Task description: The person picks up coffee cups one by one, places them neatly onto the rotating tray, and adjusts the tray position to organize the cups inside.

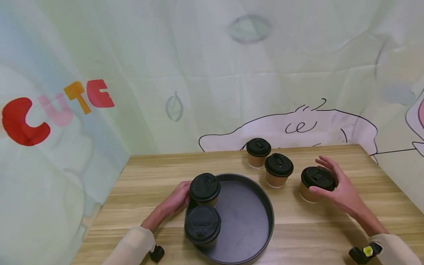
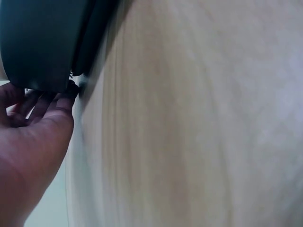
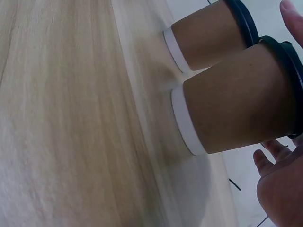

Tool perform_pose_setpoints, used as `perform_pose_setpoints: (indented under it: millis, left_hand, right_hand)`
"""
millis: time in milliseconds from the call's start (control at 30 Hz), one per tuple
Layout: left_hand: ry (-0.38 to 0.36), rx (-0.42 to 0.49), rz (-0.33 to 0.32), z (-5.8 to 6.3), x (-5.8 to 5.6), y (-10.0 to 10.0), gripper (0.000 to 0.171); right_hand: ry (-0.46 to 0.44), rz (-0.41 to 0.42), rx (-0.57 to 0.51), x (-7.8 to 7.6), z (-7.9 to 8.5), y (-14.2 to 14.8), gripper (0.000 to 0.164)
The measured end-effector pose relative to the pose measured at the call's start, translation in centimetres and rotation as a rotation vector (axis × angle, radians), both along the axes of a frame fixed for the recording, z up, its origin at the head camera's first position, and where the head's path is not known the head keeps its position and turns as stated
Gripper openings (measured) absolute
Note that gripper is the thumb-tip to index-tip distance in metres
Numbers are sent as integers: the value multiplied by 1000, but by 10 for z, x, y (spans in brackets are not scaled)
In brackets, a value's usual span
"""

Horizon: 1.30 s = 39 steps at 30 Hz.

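Note:
In the head view my right hand [image 1: 339, 189] is spread around a black-lidded brown paper cup [image 1: 309, 193] on the table's right side. Its thumb lies in front of the lid, while the other fingers stretch out behind it. The right wrist view shows that cup [image 3: 236, 101] upright on the wood, with fingertips [image 3: 270, 163] near its lid. At the left edge of a round dark baking pan [image 1: 245, 217], my left hand [image 1: 179, 198] grips the rim, its fingertips partly hidden. Two lidded cups, a rear one [image 1: 204, 188] and a front one [image 1: 202, 225], stand inside the pan.
Behind the pan, to its right, two more lidded paper cups stand close together, a farther one [image 1: 258, 151] and a nearer one [image 1: 279, 169]. The wooden table [image 1: 142, 184] ends at a printed curtain [image 1: 149, 110] at the back and left.

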<state>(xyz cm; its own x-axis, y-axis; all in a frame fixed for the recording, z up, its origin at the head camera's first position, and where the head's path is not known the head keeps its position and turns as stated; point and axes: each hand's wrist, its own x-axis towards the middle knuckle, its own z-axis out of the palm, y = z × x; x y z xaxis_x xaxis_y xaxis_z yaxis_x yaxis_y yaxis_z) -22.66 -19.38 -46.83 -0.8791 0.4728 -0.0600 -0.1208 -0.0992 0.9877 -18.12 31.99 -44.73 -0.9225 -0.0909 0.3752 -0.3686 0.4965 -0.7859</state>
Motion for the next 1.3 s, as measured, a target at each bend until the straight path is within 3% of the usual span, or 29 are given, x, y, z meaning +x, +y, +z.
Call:
perform_pose_setpoints:
  millis: [300,600,1000,1300]
  left_hand:
    - [-11,2,-4,0,-1,0,34]
    - [7,-29,-44,3,1,-2,36]
    - [-20,-28,3,4,1,-1,36]
    - [-9,-17,1,4,2,0,37]
  right_hand:
    - [-19,-11,14,-2,-5,-5,103]
    - [-60,-39,23,-3,-7,-6,84]
    - [-68,-64,67,-2,-7,-6,76]
    - [-42,-62,49,3,-6,-10,74]
